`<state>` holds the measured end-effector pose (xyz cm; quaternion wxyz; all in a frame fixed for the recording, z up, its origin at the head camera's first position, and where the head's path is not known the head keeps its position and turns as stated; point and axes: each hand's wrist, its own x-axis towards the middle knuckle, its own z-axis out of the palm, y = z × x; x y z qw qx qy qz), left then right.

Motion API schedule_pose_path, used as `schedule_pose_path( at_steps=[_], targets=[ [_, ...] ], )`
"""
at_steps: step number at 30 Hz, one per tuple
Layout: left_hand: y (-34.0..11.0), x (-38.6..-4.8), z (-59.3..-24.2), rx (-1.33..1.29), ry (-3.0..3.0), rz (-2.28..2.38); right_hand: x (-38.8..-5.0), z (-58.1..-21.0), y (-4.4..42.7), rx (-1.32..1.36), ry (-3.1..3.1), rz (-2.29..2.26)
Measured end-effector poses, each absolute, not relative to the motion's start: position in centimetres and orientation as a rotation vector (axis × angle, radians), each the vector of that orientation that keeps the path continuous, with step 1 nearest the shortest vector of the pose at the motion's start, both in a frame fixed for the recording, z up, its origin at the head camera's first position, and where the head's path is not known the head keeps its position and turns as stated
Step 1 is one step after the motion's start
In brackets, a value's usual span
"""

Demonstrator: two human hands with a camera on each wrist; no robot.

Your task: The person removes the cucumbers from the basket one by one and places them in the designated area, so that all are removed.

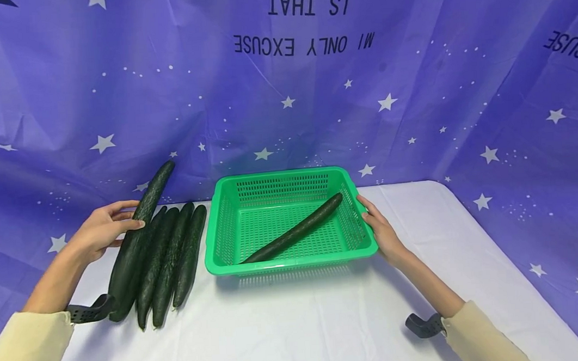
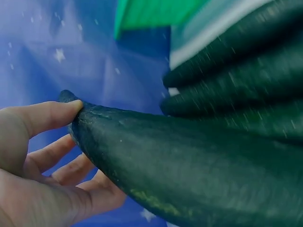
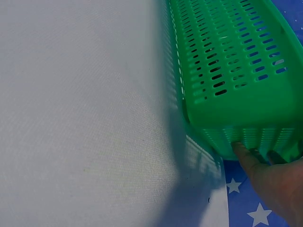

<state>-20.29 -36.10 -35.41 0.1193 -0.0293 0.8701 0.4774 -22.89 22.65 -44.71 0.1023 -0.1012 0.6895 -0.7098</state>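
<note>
On the left, my left hand [image 1: 107, 228] grips a long dark green cucumber [image 1: 148, 204] near its far end, thumb on top. The left wrist view shows the thumb and fingers around the narrow tip of this cucumber [image 2: 156, 156]. Its far end is raised and its near end points down toward the table. Beside it, several more cucumbers [image 1: 190, 256] lie side by side. My right hand [image 1: 384, 233] touches the right side of a green plastic basket [image 1: 293, 265], fingers against its outer wall, as the right wrist view shows. One cucumber [image 1: 297, 234] lies diagonally inside the basket.
A white cloth [image 1: 316, 326] covers the table. Behind and around it hangs a purple-blue curtain [image 1: 286, 126] with stars and lettering. A dark strap mount [image 1: 92, 309] sits at the left wrist, another mount [image 1: 424, 326] at the right.
</note>
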Motion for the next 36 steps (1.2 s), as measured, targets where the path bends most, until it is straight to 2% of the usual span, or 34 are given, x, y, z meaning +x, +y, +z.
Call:
schedule_pose_path(
  at_steps=[17,36],
  targets=[
    [-41.2,-19.6,-39.3,-0.209,2.463,1.32,-23.0,-44.6,22.5,-0.283,2.023,-2.097],
    [-42.3,-20.9,-42.0,-0.232,2.377,1.351,-22.9,-44.5,22.5,-0.285,2.049,-2.09]
  ],
)
